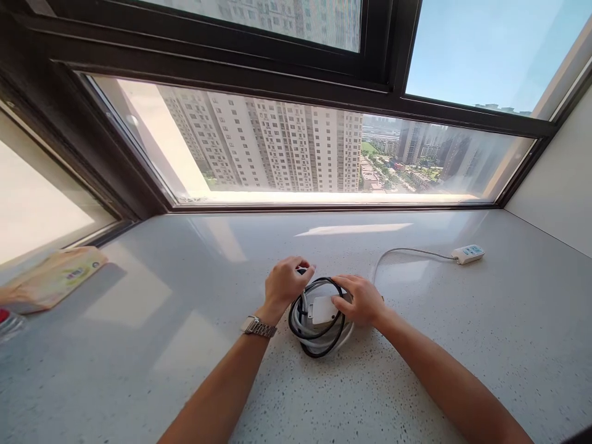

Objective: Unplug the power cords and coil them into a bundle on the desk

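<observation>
A coil of black and white cables [319, 336] lies on the speckled white sill [185, 320] with a small white charger block [322, 309] on top of it. My left hand [285, 282], with a metal watch on its wrist, is closed at the coil's upper left, pinching a cable end. My right hand [358, 300] rests on the coil's right side, fingers curled onto the charger block and pressing it down.
A white power strip [468, 253] lies at the right with its cord [402, 251] curving toward the coil. A soft tissue pack [54, 277] lies at the left by the window frame. A wide window [305, 154] runs behind; a wall stands on the right.
</observation>
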